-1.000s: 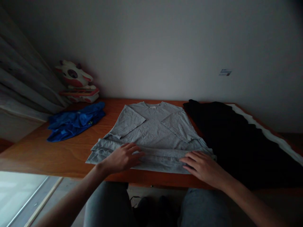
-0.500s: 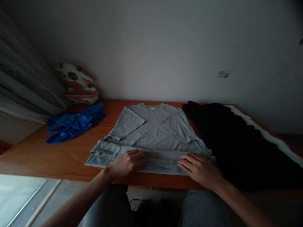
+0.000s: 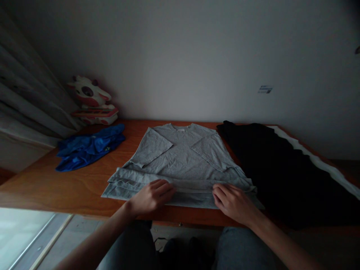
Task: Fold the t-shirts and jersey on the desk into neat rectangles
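A grey short-sleeved T-shirt lies spread on the wooden table, its collar toward the wall and both sleeves turned inward over the body. Its lower end, near me, is folded up in layers. My left hand is closed at the left part of this folded band, fingers curled into the cloth. At the right part of the same band, my right hand pinches the fabric with bent fingers. The fingertips are partly hidden in the folds.
A crumpled blue garment lies at the left, before a cow-shaped toy keyboard. Black cloth covers the table's right side, with a white strip along its far edge. The wooden table meets the wall behind.
The fingers of both hands have curled in more tightly on the folded band. The shirt and the other things lie as before.
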Available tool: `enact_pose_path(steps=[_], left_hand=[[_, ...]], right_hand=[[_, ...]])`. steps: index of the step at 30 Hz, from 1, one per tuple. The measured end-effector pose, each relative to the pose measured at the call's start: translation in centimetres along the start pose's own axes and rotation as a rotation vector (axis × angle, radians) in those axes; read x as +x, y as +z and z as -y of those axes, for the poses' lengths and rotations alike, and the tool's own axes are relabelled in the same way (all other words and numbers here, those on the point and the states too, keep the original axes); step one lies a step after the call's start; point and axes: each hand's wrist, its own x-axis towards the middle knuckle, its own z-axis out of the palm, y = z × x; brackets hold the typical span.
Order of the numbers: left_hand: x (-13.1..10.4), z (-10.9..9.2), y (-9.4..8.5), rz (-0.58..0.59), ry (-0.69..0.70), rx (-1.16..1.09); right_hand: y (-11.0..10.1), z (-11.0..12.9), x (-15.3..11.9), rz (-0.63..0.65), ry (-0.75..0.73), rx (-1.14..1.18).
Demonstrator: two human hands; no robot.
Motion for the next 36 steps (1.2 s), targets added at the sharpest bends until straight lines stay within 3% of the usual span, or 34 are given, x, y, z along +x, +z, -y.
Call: enact_pose_path(steps=[8, 17, 22, 26, 30, 36], left_hand=[[-0.5, 0.6, -0.3, 0.174, 0.095, -0.008], [-1.2, 1.4, -1.8, 0.304, -0.052, 0.090], [-3.6, 2.9, -3.1, 0.243, -0.230, 0.085], [-6.3, 4.6, -4.1, 0.150, -0.203, 0.105], [-9.0, 5.8, -3.2, 0.025, -0.279, 0.141], [-11.2, 5.2, -2.3, -0.003, -0.482, 0.045]], right_hand=[[-1.3, -0.7, 0.1, 0.114, -0.171, -0.008], [-1.5, -0.8, -0.3, 0.092, -0.033, 0.057], [-1.5, -2.1, -1.7, 0.077, 0.082, 0.044], [-1.4, -3.8, -3.0, 0.065, 0.169, 0.078], [-0.6, -5.0, -3.8, 0.053, 0.244, 0.185], [-0.2, -5.3, -4.3, 0.051, 0.316, 0.307]])
